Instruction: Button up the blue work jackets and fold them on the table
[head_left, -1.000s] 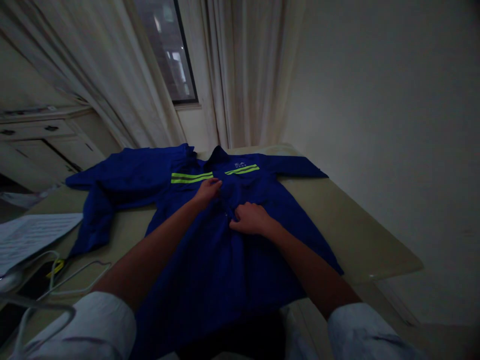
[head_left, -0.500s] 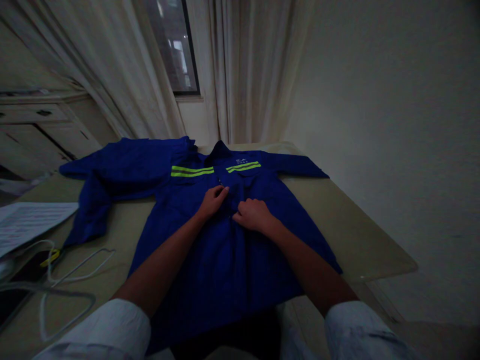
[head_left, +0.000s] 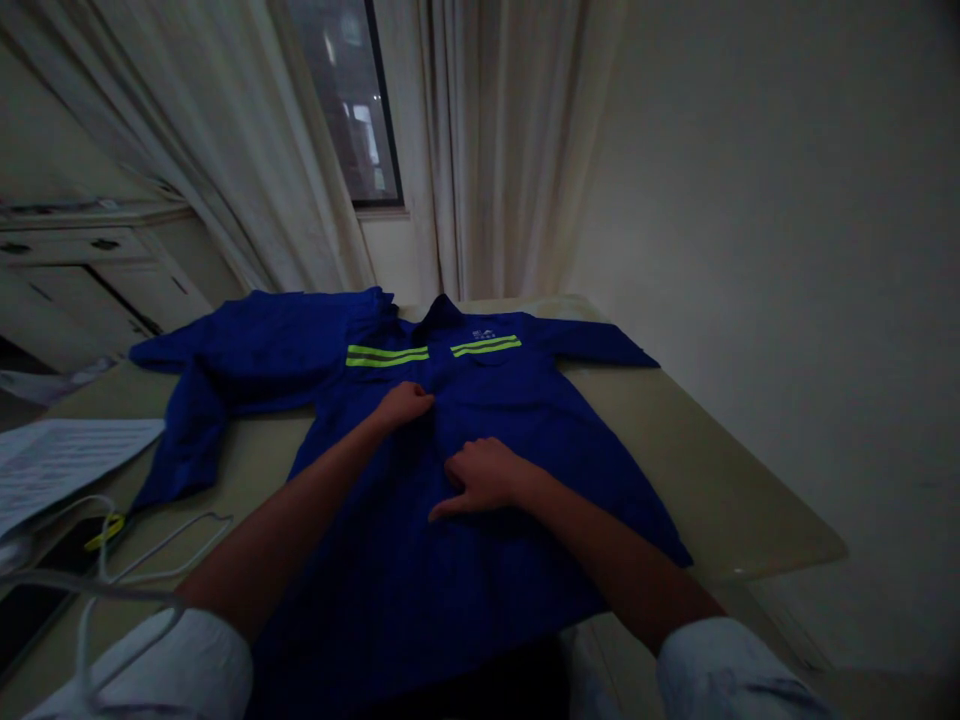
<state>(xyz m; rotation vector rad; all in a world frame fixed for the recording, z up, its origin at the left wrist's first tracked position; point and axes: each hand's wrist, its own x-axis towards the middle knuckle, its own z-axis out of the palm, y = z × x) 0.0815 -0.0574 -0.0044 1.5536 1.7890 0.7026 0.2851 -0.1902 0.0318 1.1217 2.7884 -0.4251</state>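
Note:
A blue work jacket [head_left: 502, 560] with yellow-green reflective chest stripes lies front up, collar toward the far side. My left hand [head_left: 409, 402] is closed, pinching the jacket's front edge just below the left chest stripe. Lower and to the right, my right hand [head_left: 486, 474] rests on the jacket front beside the centre line. Its thumb stretches out to the left, apart from the curled fingers, and no cloth shows gripped in it. Part of the front closure is hidden under my hands.
Another blue garment [head_left: 277, 345] lies on the table [head_left: 720, 470] to the left, touching the jacket. Printed paper [head_left: 71, 460], a dark phone-like device [head_left: 45, 590] and a white cable [head_left: 161, 575] are at the left. Curtains [head_left: 517, 150] hang behind, and a wall [head_left: 765, 200] stands right.
My left hand has shifted slightly left and down. My right hand has moved down and toward the centre, its thumb now spread. The jacket front looks flatter, with the two edges closer together.

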